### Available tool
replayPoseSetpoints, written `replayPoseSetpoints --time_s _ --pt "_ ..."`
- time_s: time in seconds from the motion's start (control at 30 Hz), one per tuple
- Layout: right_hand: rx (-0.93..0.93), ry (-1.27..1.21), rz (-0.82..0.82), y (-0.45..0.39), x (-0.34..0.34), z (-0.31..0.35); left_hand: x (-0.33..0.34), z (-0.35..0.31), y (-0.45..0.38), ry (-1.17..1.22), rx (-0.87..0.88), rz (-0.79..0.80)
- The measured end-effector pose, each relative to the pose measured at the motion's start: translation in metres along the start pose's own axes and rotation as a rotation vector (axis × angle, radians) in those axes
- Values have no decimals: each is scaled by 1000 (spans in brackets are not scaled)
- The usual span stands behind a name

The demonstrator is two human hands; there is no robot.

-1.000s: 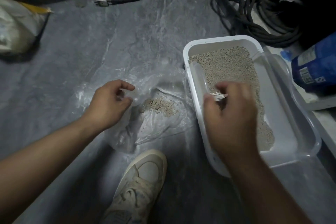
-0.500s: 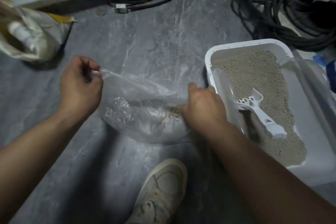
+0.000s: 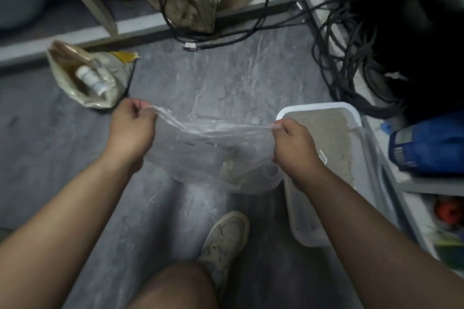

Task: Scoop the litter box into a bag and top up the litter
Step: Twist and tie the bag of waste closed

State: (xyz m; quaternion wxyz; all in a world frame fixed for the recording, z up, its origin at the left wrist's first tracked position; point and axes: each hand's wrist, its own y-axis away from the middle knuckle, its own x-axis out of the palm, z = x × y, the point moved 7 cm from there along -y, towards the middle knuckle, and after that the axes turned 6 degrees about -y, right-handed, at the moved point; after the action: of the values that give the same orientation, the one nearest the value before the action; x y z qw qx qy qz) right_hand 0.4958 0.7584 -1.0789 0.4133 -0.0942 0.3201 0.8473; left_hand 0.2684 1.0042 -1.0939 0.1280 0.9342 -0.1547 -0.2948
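Seemingly the scooping part is over: scooped litter (image 3: 232, 167) already sits in the bag, while topping up has not begun, judging by the thin, uneven layer of grey granules in the box.

Largest of the task's things is the white litter box (image 3: 319, 110), on the grey floor (image 3: 226, 78) just beside and beyond the right-hand grip, its near end passing under that forearm. Litter covers its far part; bare plastic shows towards the near end. The scoop is mostly hidden, with only a white edge visible behind the right hand.

Next in size is the clear plastic bag (image 3: 200, 148), hanging between the two grips with its top edge drawn taut from fist to fist and its body sagging below them. It is thin, crinkled and see-through, with a small pale clump gathered low, nearer the right grip.

Each hand is curled and pinches a corner of the bag's mouth: the left hand (image 3: 131, 128) at one end, the right hand (image 3: 293, 145) at the other, well apart.

What is left, I judge: closing the bag, then pouring fresh litter.
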Motion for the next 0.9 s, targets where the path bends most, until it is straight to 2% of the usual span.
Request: replayPoseSetpoints --time_s 0.13,0.2,0.3,0.43,0.5,0.63,0.8,0.9 --pt "-5 52 50 45 -40 105 -75 -91 28 -40 -41 -43" --pt "-68 245 78 68 -69 162 -117 -140 41 -9 -75 -86" --pt "-165 567 31 106 -121 250 -184 -212 61 50 -99 -144" --pt "-117 760 39 157 -176 349 -258 -304 92 40 -90 -161" --pt "-44 728 51 180 -198 385 -286 -345 110 42 -59 -169" --pt "150 303 80 215 -231 425 -324 -388 143 105 -127 -186" --pt "90 107 170 253 -265 463 -339 -409 188 201 -249 -191" --pt "-19 89 168 277 -296 478 -342 -422 221 147 -222 -192"
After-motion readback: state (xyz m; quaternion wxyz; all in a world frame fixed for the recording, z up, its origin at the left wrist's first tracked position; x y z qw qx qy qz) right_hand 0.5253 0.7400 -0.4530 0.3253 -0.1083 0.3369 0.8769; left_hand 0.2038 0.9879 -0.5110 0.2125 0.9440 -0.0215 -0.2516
